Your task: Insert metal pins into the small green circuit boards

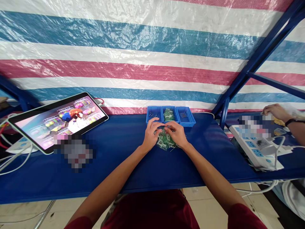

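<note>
My left hand (152, 134) and my right hand (176, 133) come together at the fingertips, just in front of three joined blue bins. Both are closed in a pinch, and whatever they hold is too small to make out. Below and between them lies a pile of small green and clear pieces (164, 143), with thin pale sticks poking out at its right side. The left bin (150, 110) contains a few small metallic pieces. Green pieces (168, 114) fill the middle bin. Some small items lie at the bottom of the right bin (189, 119).
On the left a tablet (59, 122) with a lit screen leans above the blue table (114, 159), white cables beside it. A blurred object (77, 154) lies before it. At right are a power strip (252, 146), a blue metal frame (250, 63) and another person's hand (276, 112).
</note>
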`<state>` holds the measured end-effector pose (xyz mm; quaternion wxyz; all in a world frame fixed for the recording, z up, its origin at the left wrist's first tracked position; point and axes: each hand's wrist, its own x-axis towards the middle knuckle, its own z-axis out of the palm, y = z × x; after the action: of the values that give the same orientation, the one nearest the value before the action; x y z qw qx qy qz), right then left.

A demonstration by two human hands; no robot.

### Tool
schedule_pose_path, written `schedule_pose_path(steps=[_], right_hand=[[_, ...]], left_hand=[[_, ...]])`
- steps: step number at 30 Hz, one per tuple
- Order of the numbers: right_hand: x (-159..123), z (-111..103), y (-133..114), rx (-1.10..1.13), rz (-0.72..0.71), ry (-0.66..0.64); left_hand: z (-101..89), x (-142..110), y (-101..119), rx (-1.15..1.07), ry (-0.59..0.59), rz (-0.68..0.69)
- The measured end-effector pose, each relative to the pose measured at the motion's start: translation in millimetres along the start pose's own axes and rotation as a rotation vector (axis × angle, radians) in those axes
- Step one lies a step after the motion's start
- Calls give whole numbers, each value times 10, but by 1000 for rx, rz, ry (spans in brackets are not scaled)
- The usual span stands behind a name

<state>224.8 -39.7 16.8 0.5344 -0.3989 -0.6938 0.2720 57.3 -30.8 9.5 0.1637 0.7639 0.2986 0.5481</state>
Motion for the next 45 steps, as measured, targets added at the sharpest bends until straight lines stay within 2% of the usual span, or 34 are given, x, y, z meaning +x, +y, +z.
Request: schedule_pose_path(steps=[12,37,45], right_hand=[[2,-6,-15,-116,-100,-44],[-1,-10,-64,-145,-124,-26],[-1,-16,-64,-116,-111,26]], left_hand=[[11,-13,-40,-7,8,-21],[19,-20,-28,-55,-5,-75],[8,-1,20,-52,5,-85]])
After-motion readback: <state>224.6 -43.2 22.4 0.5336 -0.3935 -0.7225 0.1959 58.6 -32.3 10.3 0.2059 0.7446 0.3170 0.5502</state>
